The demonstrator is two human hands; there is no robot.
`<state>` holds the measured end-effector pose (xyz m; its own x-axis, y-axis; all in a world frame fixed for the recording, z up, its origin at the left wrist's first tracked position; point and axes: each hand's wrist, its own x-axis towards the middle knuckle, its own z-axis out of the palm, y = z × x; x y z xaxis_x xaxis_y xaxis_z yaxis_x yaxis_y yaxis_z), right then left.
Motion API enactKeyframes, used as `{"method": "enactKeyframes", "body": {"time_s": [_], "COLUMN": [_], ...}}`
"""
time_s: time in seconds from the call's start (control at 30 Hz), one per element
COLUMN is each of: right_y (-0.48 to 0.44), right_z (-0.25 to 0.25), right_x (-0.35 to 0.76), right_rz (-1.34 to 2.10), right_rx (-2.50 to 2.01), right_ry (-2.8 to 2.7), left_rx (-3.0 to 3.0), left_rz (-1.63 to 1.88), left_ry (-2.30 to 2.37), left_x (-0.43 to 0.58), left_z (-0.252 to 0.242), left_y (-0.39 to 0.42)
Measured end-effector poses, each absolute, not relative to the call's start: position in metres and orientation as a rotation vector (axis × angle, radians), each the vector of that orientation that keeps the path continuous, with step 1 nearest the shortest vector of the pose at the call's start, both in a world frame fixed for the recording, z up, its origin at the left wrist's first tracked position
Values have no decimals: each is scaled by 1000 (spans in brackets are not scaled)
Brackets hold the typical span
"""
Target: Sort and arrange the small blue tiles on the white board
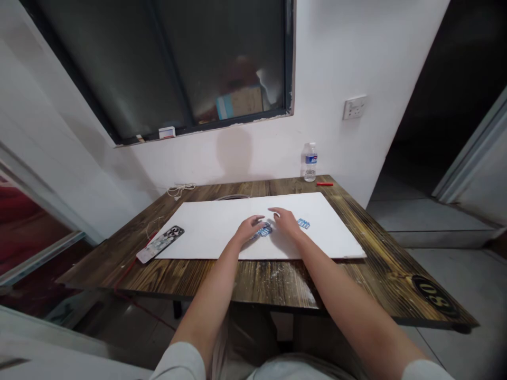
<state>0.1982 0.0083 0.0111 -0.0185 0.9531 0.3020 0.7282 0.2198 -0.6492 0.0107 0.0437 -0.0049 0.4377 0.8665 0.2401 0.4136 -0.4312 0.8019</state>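
My left hand and my right hand rest on a large white foam board lying on a dark wooden table. Between them lies a small blue-and-white flat packet, with the left fingertips at or on its left end. A similar packet sits a little right of my right hand, apart from it. My right fingers curve down close to the first packet. Whether my left hand grips it is hard to see. A phone in a patterned case lies left of the board.
A water bottle and a red pen stand at the table's far right corner. A coiled white cable lies at the far edge. A red cable hangs off the near left edge. Walls and a window surround the table's far side.
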Motion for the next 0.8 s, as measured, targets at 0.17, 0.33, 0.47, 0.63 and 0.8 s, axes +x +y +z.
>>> {"method": "enactKeyframes", "body": {"time_s": [0.17,0.33,0.47,0.63,0.8], "right_y": [2,3,6,11,18], "right_z": [24,20,16,9,1], "right_x": [241,239,223,207,203], "right_rz": [360,349,289,563,648], "right_rx": [-2333,-2337,-2110,-1619,-1421], "right_ry": [-1584,-1724,-1932,-1995,-1777], "left_rx": [2556,2624,2638,2759,2741], "left_rz": [628,721,722,590,691], "left_ry": [1014,1037,1099,815,985], "left_x": [10,12,16,16,17], "left_z": [1,4,7,9,7], "left_y": [37,35,30,30,30]}}
